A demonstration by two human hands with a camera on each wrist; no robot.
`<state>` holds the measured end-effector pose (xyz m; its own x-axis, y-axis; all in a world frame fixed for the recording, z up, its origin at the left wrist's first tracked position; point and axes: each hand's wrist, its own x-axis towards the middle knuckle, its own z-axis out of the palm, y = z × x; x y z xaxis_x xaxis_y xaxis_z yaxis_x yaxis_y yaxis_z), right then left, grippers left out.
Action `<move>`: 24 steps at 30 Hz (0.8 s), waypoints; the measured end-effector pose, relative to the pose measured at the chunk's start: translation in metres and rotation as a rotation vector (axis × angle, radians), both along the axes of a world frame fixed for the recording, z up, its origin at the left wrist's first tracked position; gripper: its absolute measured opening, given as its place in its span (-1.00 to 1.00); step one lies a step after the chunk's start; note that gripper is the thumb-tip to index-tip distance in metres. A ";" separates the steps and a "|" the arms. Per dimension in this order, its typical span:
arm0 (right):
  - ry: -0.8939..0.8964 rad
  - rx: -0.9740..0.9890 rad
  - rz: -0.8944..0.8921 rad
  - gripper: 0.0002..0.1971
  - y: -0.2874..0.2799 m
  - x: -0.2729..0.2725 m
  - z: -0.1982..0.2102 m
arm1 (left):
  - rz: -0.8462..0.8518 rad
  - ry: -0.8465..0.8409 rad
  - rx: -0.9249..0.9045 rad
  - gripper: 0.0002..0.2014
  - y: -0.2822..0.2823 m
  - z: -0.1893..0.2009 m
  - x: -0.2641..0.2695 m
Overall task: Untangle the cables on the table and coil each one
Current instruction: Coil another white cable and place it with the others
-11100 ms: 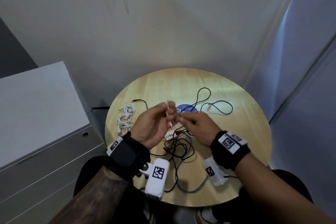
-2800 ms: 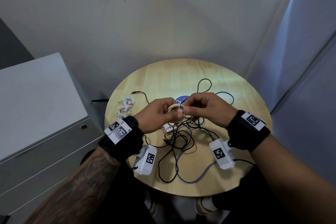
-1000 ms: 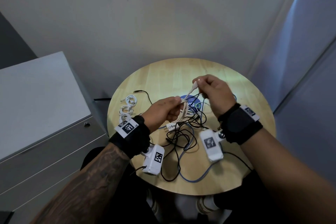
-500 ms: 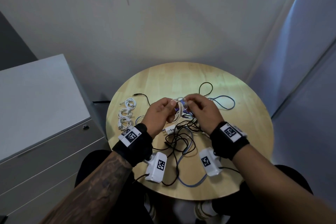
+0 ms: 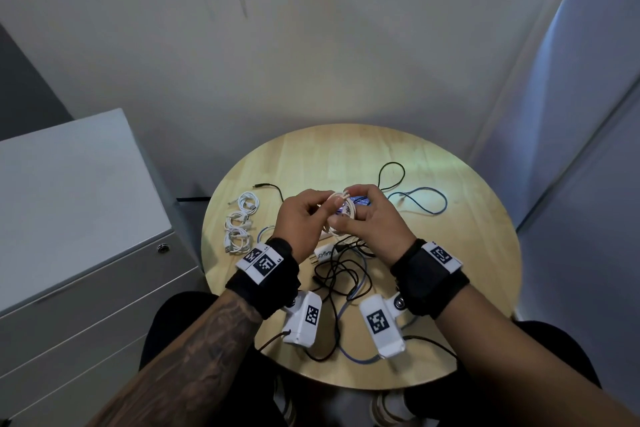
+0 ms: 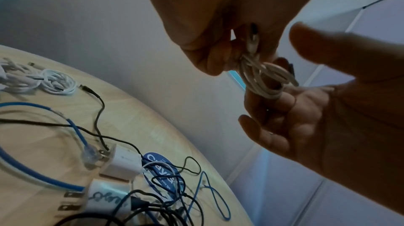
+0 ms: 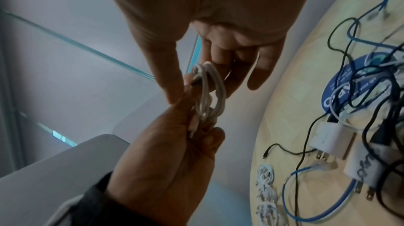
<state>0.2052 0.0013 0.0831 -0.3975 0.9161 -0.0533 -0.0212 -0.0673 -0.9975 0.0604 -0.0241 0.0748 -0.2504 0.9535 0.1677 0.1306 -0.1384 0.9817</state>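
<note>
A small white cable coil [image 5: 341,210] is held above the round wooden table [image 5: 467,270] between both hands. My left hand [image 5: 325,211] pinches one side of the coil [image 6: 262,77]. My right hand [image 5: 348,215] pinches the other side, thumb and fingers curled round the loops [image 7: 210,98]. One white plug end lies along the coil by my left fingertips [image 6: 214,63]. Below the hands a tangle of black and blue cables [image 5: 343,274] lies on the table. Three finished white coils [image 5: 239,225] lie in a row at the table's left edge.
Two white plug chargers [image 6: 122,162] sit in the tangle, beside a blue round sticker [image 6: 161,174]. A blue cable loop [image 5: 422,201] and a black loop [image 5: 391,175] lie at the back right. A grey drawer cabinet [image 5: 79,218] stands left of the table.
One second ago my right hand was raised, drawing the white cable's end up from the coil. It has come back down and both hands now hold the coil close together.
</note>
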 end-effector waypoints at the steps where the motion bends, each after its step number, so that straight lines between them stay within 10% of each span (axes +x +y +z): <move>1: -0.020 0.004 0.007 -0.54 0.001 0.002 0.000 | -0.006 0.002 -0.004 -0.89 -0.001 0.000 0.000; 12: 0.389 -0.360 0.027 -0.84 0.005 0.008 0.006 | 0.008 -0.068 0.020 -0.87 0.000 0.006 0.005; 24: 0.571 -0.414 0.251 -0.79 0.013 0.010 0.003 | -0.252 -0.684 -0.150 -0.77 0.003 0.015 0.000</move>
